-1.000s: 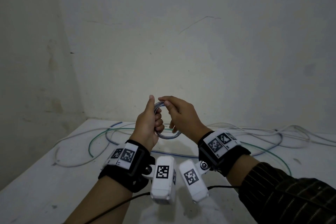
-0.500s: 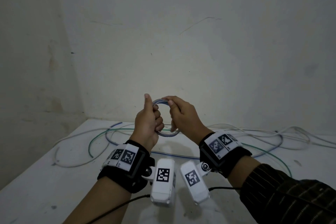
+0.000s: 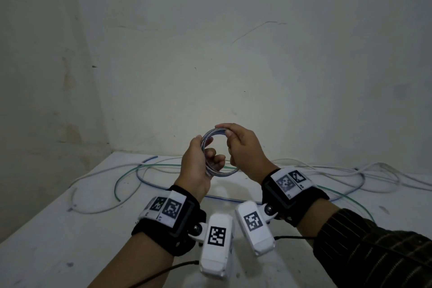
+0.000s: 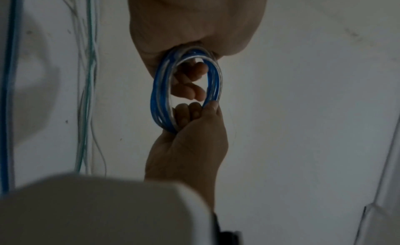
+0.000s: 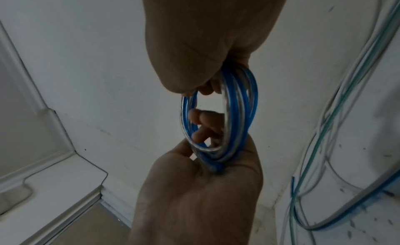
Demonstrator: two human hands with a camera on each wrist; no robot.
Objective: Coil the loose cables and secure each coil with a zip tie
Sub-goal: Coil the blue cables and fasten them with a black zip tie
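Observation:
Both hands hold a small coil of blue and clear cable (image 3: 225,174) in the air above the white table (image 3: 70,241). My left hand (image 3: 198,161) grips the coil's left side with curled fingers. Thumb and fingers of my right hand (image 3: 243,147) pinch its top right. The left wrist view shows the coil (image 4: 160,101) edge-on between the left hand (image 4: 194,22) above and the right hand (image 4: 190,146) below. From the right wrist, the coil (image 5: 236,115) hangs between the right hand (image 5: 205,34) and the left hand (image 5: 194,188). No zip tie is in view.
Loose cables sprawl over the back of the table: a green one (image 3: 117,184), a blue one (image 3: 233,200) and white ones (image 3: 374,170). Bare walls close off the back and the left (image 3: 46,100). A dark cord (image 3: 163,271) trails from the wrist cameras.
The coil has turned to face the head camera, showing as an open ring. My right hand has moved to its top, and my left thumb has come down onto the coil.

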